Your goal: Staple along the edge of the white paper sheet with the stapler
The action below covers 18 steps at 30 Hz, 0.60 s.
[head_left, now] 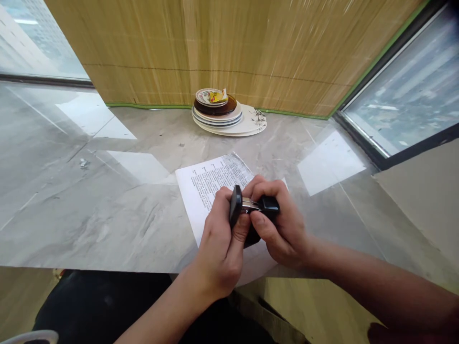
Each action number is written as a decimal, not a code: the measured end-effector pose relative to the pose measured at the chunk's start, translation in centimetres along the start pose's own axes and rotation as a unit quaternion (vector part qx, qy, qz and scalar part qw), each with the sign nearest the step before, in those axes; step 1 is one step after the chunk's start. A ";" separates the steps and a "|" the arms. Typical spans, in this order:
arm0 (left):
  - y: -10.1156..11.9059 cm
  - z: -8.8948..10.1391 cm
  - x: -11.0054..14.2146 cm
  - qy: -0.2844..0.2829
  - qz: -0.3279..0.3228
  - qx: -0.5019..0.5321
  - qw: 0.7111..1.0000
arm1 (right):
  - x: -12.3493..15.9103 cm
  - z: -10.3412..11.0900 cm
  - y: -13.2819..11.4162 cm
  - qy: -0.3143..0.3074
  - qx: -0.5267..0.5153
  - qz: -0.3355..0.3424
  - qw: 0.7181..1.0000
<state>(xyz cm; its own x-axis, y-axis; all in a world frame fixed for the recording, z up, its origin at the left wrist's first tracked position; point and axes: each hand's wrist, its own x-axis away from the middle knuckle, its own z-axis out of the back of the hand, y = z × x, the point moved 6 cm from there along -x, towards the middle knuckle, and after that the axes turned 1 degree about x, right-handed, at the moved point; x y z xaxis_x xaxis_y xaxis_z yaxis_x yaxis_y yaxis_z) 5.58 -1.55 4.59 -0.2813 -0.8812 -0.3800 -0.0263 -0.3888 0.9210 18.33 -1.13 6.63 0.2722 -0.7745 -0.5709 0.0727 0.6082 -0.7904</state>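
Note:
Both of my hands grip a black stapler (269,205) above the near edge of the counter. My left hand (222,243) is closed around its black left part, thumb near the middle. My right hand (287,229) is closed on the right part, with the thumb and fingers close to the metal. A strip of bare metal shows between the two black parts, so the stapler is spread apart. Under the hands lies a printed sheet of paper (193,200), partly hidden by them and by the stapler.
A stack of plates (251,125) stands at the back of the grey marbled counter (107,229), with a small yellow packet (217,97) on top. Behind it hangs a bamboo blind (215,43). Windows flank both sides. Small white scraps (83,163) lie at left.

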 end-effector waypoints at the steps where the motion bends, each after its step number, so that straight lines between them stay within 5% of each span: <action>1: 0.0 0.0 0.1 -0.006 -0.001 0.001 1.000 | 0.0 0.0 -0.1 0.000 0.000 0.006 1.000; 18: 0.2 0.6 0.1 -0.002 -0.022 -0.004 1.000 | 0.2 0.4 -0.7 0.031 0.010 0.024 0.999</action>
<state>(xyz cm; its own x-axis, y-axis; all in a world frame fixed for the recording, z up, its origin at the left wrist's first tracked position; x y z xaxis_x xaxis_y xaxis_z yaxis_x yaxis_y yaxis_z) 4.94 -1.56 4.81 -0.2841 -0.8625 -0.4189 -0.0299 -0.4287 0.9030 18.74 -1.66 7.15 0.2151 -0.7531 -0.6217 0.0811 0.6482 -0.7572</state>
